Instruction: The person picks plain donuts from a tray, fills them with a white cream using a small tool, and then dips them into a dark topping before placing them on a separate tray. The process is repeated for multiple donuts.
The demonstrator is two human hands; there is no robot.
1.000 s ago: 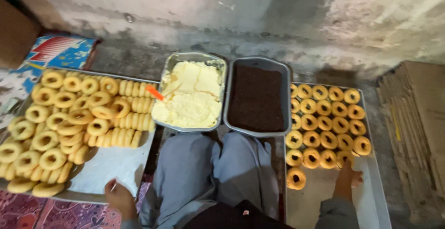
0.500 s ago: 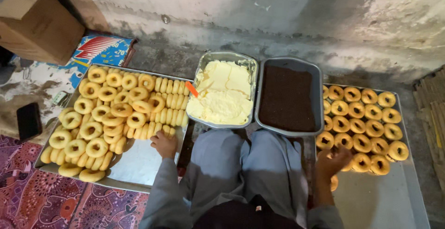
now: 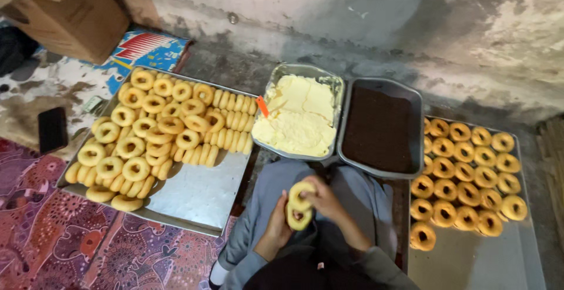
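Over the lap, the left hand [image 3: 281,224] and right hand [image 3: 322,199] pinched two ring biscuits [image 3: 298,205] together. About two dozen finished rings [image 3: 467,175] filled the right tray [image 3: 487,260]; far more plain rings [image 3: 158,128] waited on the left tray [image 3: 200,199], beside the cream pan [image 3: 298,119].

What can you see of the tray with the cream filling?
The cream tray is a rectangular metal pan with rounded corners and a thin dented rim, lying flat on the floor ahead of the person's knees. Pale yellow cream fills most of it in uneven mounds. An orange-handled utensil sticks in at its left edge. Its right side lies against the dark-filled pan.
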